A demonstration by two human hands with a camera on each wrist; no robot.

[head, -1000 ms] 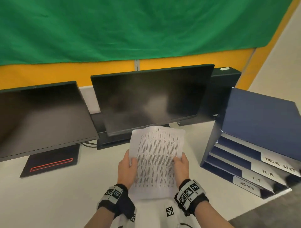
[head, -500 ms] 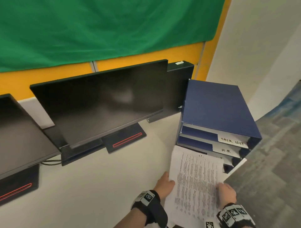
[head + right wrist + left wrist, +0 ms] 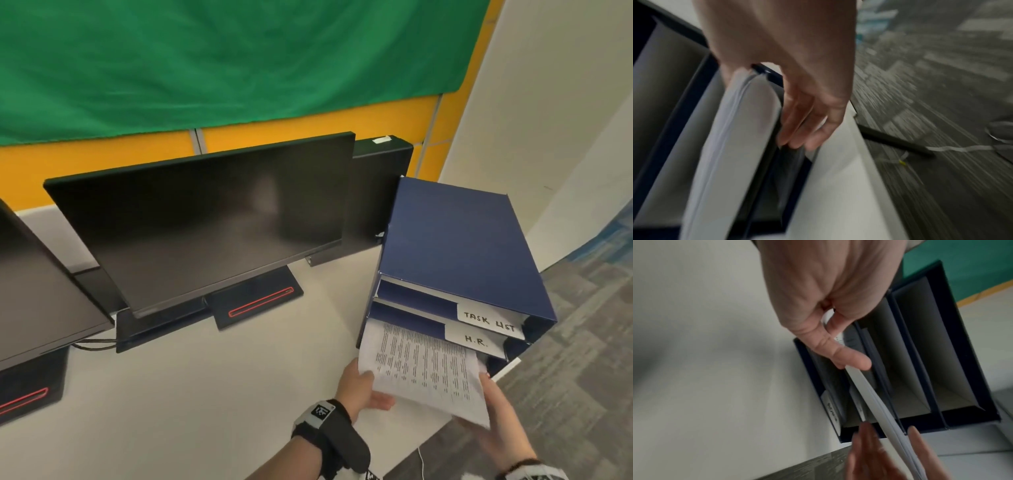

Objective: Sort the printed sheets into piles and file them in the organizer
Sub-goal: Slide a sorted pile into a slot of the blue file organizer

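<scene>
Both hands, left hand [image 3: 359,390] and right hand [image 3: 496,411], pinch the thin, floppy printed sheets [image 3: 424,370] at opposite side edges, feeding them under the organizer [image 3: 455,246] "H.R." tray; support both edges to prevent buckling.

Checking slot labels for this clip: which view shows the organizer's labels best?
The head view: "TASK LIST" and "H.R." read clearly on the organizer, above the sheets. The left wrist view shows two lower labels edge-on and blurred; the right wrist view shows none.
</scene>
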